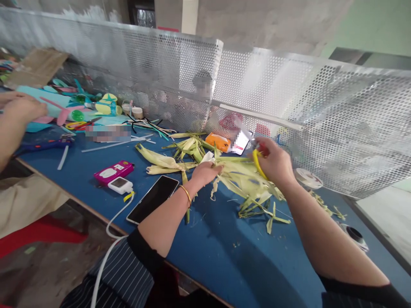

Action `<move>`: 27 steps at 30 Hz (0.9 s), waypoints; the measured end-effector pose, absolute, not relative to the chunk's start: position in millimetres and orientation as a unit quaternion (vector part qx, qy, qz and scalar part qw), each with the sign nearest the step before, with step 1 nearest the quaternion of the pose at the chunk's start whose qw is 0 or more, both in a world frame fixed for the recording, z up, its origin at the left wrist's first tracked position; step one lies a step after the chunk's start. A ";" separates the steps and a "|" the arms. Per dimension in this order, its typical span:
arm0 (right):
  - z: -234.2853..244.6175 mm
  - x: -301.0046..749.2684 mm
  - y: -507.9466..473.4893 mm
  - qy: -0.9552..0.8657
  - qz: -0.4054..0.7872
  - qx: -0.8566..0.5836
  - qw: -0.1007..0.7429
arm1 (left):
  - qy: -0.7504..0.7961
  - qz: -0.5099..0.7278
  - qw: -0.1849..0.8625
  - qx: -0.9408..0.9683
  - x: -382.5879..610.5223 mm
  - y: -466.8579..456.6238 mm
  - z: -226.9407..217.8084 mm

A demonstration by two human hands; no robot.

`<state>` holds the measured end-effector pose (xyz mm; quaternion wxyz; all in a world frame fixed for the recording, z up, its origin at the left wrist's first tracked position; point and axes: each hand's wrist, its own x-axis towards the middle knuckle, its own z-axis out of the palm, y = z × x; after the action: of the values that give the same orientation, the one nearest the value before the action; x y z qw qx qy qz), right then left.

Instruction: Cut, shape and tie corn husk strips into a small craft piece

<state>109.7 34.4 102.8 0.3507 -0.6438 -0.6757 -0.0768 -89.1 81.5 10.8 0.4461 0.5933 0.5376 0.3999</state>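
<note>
My left hand (205,171) rests on a pile of pale green corn husks (244,179) on the blue table (212,252), its fingers curled onto the husk. A gold bangle is on that wrist. My right hand (274,162) is closed round yellow-handled scissors (257,162) held over the same husks. More husk strips (160,161) lie to the left of the pile.
A black phone (153,199), a white power bank with cable (120,185) and a pink device (113,171) lie near the front edge. A perforated metal screen (289,102) stands behind. Another person's hand (19,109) works at the far left among coloured craft scraps.
</note>
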 end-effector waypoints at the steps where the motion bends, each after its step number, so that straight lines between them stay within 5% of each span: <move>1: 103.8 111.5 31.3 -0.650 -0.106 -0.643 0.391 | 0.554 0.399 0.486 0.546 -89.0 83.1 9.0; 7: 108.1 123.6 -12.8 -0.572 -0.188 -0.609 0.516 | 0.550 0.408 0.591 0.426 -80.8 87.1 2.2; 14: 45.5 123.9 -39.0 -0.724 0.264 -0.540 0.338 | 0.473 0.488 0.606 0.412 -67.6 80.3 0.7; 18: 20.9 119.3 -32.3 -0.712 0.305 -0.575 0.264 | 0.467 0.542 0.567 0.409 -67.0 82.3 -2.7; 27: 13.5 109.3 -24.7 -0.673 0.328 -0.614 0.250 | 0.420 0.599 0.546 0.408 -50.6 74.4 -10.3</move>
<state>109.3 -24.7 13.5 0.2501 -0.6136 -0.6733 0.3281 -50.6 74.4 -10.3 0.5464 0.4079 0.4203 0.5987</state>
